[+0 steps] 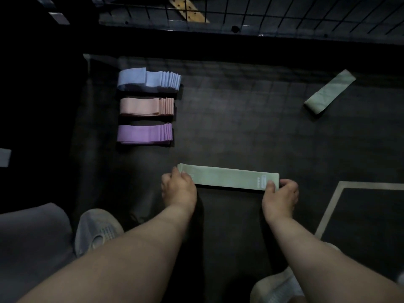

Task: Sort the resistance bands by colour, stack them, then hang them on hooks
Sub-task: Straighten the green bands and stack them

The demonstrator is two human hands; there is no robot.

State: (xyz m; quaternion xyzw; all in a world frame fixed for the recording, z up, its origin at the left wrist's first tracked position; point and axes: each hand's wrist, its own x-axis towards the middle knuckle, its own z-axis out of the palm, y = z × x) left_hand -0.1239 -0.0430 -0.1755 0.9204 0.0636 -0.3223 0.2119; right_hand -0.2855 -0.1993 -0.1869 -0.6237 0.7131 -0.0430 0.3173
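Note:
A stack of green resistance bands (227, 177) lies flat on the dark floor mat in front of me. My left hand (178, 185) grips its left end and my right hand (279, 192) pinches its right end, thumb on top. Three sorted stacks lie at the left in a column: blue bands (148, 79) farthest, pink bands (146, 106) in the middle, purple bands (144, 133) nearest. One loose green band (330, 91) lies slanted at the far right.
A black wire grid panel (262, 12) runs along the far edge, with a wooden strip (189, 10) behind it. My shoes (98, 230) stand near the bottom. A grey-lined rectangle (332, 206) marks the floor at the right.

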